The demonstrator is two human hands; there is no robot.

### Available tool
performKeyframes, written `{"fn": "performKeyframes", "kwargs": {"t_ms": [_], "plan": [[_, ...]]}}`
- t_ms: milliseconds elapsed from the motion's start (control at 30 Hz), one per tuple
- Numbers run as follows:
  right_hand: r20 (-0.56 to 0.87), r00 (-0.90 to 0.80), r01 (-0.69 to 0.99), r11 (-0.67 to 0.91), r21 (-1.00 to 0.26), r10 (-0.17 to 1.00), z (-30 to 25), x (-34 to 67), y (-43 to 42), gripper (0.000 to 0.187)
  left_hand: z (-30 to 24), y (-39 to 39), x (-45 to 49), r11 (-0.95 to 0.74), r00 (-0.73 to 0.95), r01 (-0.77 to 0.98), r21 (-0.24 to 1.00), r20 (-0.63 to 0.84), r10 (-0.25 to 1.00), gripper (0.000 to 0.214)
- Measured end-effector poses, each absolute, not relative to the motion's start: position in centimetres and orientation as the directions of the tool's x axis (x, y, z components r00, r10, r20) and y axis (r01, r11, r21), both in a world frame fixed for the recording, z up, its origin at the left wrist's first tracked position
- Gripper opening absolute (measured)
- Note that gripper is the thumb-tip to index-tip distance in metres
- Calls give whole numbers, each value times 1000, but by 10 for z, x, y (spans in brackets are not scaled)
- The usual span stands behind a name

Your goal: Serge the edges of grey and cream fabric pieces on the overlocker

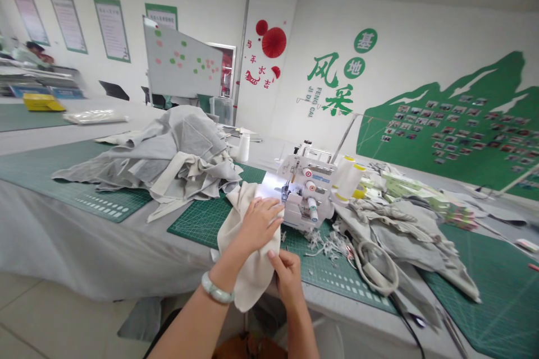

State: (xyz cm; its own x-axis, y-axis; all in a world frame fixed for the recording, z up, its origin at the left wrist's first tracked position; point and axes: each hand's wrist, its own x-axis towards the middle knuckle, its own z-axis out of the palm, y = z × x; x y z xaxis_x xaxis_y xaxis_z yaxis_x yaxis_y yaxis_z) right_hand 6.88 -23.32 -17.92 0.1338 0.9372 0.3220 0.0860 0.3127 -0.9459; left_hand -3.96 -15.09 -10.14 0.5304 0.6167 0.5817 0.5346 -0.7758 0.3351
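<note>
A cream fabric piece (252, 275) lies partly on the bed of a white overlock sewing machine (309, 190) and drapes over the table's front edge. My left hand (261, 223), with a pale bangle on its wrist, rests flat on the fabric, fingers stretched toward the machine's needle area. Lower down, my right hand (288, 272) pinches the fabric's right edge between thumb and fingers. The machine's lamp lights its bed, and the fabric's far edge lies close to the presser foot. Whether it is under the foot I cannot tell.
A heap of grey fabric pieces (181, 140) lies to the left, beside a white thread cone (243, 146). Right of the machine are thread scraps (330, 244), scissors (351, 257) and more grey fabric (404, 235). Green cutting mats (202, 221) cover parts of the table. Another person sits far left.
</note>
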Motion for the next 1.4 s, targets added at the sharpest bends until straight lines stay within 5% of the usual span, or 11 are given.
{"fn": "performKeyframes", "kwargs": {"t_ms": [1400], "plan": [[305, 137, 67, 299, -952, 942, -178, 66, -232, 38, -109, -161, -51, -714, 493, 619, 327, 546, 677, 34]]}}
